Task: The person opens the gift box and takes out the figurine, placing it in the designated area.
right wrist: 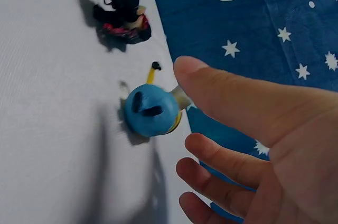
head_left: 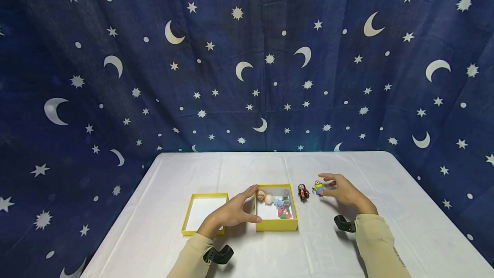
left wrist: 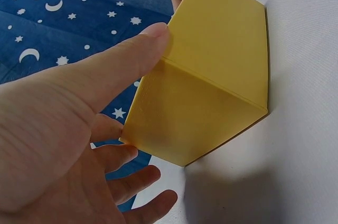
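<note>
A yellow box (head_left: 276,225) with several small figures inside stands in front of me. My left hand (head_left: 233,210) spans its left side, thumb tip at the near corner and a finger at the far one; in the left wrist view the thumb lies on the rim and the other fingers spread beside the wall. My right hand (head_left: 341,190) is around a small yellow and blue Minion figure (head_left: 318,187), thumb and fingers spread apart. The right wrist view shows the Minion's round blue bottom (right wrist: 150,109) beside the thumb tip. A dark-haired doll figure (head_left: 303,192) is between box and Minion.
A shallow yellow lid (head_left: 204,211) with a white inside lies left of the box, partly behind my left wrist. In the box, a pink and red figure (head_left: 284,212) lies among pale ones. White cloth (head_left: 328,252) covers the table; a dark blue starry curtain (head_left: 216,67) hangs behind.
</note>
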Demonstrator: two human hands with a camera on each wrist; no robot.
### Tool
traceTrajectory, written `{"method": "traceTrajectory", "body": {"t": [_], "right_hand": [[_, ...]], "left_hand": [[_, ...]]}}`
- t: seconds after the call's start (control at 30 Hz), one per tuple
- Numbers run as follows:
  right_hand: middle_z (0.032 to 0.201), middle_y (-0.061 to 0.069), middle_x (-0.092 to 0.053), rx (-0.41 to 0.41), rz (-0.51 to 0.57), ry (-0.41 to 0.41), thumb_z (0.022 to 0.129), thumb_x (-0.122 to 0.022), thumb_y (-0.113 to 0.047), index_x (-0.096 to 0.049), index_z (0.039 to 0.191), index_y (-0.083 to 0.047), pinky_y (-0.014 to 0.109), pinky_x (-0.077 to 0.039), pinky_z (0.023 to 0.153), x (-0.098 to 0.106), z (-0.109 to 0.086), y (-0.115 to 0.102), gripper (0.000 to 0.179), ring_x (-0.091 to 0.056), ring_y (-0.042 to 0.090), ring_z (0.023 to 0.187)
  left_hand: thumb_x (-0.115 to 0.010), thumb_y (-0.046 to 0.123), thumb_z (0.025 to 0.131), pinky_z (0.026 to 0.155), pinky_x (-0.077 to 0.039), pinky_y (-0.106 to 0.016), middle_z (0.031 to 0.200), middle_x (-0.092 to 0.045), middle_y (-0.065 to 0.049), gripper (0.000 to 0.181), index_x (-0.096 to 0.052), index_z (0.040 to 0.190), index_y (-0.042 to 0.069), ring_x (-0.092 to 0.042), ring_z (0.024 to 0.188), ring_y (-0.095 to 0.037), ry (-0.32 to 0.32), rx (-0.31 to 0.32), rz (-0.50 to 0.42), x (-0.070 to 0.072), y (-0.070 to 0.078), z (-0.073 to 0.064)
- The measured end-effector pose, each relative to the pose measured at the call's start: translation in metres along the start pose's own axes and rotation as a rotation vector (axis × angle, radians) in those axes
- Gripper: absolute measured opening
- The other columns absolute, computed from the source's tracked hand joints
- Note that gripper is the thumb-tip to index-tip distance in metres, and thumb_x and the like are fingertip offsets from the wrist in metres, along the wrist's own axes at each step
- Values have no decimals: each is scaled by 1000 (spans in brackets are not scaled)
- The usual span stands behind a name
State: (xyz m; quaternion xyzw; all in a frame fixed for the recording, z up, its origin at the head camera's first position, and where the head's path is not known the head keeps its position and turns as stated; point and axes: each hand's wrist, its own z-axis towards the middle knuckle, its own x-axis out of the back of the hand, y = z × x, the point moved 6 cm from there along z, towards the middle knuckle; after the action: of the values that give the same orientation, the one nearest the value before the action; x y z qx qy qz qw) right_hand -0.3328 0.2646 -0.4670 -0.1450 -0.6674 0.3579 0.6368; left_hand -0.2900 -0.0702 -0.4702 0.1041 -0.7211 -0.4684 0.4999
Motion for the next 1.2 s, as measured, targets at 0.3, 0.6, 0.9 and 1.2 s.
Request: {"method": "traceTrajectory", "body": {"t": [0.3,0.6,0.9,1.2], "right_hand": [[134,33,-60,43,-20,75,90,-75,-19,-56,138,7,62,-51,93,6,2,-15,58,-58,52,116],[138,29,-59,41,-39,100,93,-72,-20,-58,138,3,65,-50,94,2,7,-27,52,-55,53,122],[141,28,-57,51,-23,86,93,-73,-22,-59,138,1,64,-50,97,-10,10,-43,53,-55,50,124],[141,28,-56,88,9,101,93,-74,-21,-59,137,1,61,-52,98,-14,10,-61,51,-54,51,125]], "left_hand": [[-82,32,85,127,-20,-58,169,-21,-14,99,-23,162,10,-19,158,-33,-2,4,12,1,2,0],[-82,32,85,126,-20,-58,169,-21,-14,99,-23,162,10,-19,158,-33,-3,-4,8,0,3,0],[-82,32,85,126,-20,-59,170,-22,-11,98,-24,162,12,-19,158,-33,5,7,3,0,1,-2],[-82,32,85,126,-20,-58,170,-21,-13,99,-23,162,11,-19,158,-33,4,6,1,0,2,-2]]}}
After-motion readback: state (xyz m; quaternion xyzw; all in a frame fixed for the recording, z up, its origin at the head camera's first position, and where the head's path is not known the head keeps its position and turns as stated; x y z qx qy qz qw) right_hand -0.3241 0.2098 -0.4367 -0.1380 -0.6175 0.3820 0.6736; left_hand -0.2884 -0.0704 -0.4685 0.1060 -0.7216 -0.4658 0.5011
